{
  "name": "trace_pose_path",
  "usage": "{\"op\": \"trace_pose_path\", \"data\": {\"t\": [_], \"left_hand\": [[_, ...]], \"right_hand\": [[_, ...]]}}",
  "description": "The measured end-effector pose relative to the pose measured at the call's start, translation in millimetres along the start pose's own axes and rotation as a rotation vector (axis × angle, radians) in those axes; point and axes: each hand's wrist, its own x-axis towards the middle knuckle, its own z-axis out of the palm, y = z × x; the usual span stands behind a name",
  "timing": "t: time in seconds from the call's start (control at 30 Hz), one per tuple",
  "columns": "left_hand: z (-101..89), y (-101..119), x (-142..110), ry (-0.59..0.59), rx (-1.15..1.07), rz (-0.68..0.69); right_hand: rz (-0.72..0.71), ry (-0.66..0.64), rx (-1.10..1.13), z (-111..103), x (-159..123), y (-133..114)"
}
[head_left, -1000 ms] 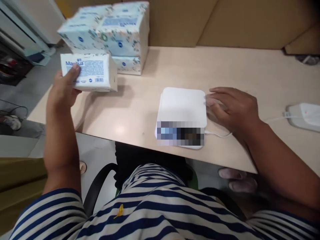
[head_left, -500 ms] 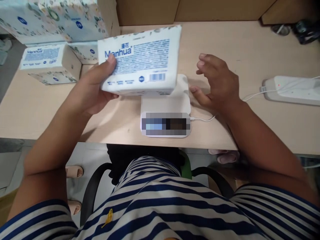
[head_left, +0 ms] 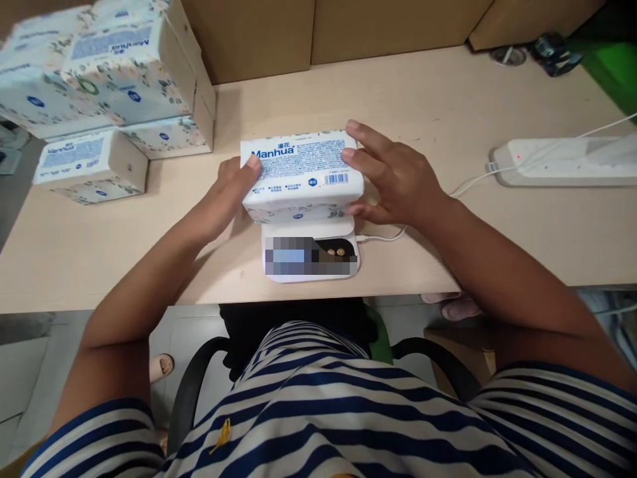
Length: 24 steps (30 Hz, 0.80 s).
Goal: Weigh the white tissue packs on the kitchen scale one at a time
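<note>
A white and blue tissue pack (head_left: 303,169), printed "Manhua", is over the rear part of a white digital scale (head_left: 308,229); whether it rests on the platform cannot be told. My left hand (head_left: 226,196) grips its left end, thumb on the printed top. At the opposite end, the fingertips of my right hand (head_left: 391,176) press on the upper edge and the side, with the thumb low at the front corner. The scale's display is blurred out. Beside it, two small round buttons show partly.
Several tissue packs (head_left: 124,73) are stacked at the back left, with a single pack (head_left: 89,166) in front. A white power strip (head_left: 557,162) lies to the right, its cable crossing the table (head_left: 497,245). Cardboard (head_left: 388,30) stands along the back.
My left hand has brought the tissue pack down and over the scale. My right hand, apart from it before, now touches its right end. The camera view has shifted.
</note>
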Motion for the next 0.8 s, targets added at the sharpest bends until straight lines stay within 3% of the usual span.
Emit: {"op": "trace_pose_path", "data": {"t": [0.13, 0.23, 0.4, 0.6, 0.8], "left_hand": [[24.1, -6.2, -2.7, -0.055, -0.212, 0.043], [32.3, -13.7, -3.8, -0.044, -0.237, 0.065], [25.7, -22.0, -0.3, -0.045, -0.119, -0.026], [21.8, -26.0, 1.7, -0.037, 0.003, -0.022], [14.8, -23.2, 4.7, -0.040, 0.097, -0.054]], "right_hand": [[-0.044, 0.004, -0.014, -4.9, -2.1, 2.2], [-0.063, 0.032, 0.014, -6.0, -5.3, 4.5], [0.085, -0.017, 0.149, -0.1, -9.6, 9.0], [-0.191, 0.182, 0.120, -11.2, 0.1, 7.9], [-0.245, 0.302, 0.098, -12.8, 3.8, 13.8]]}}
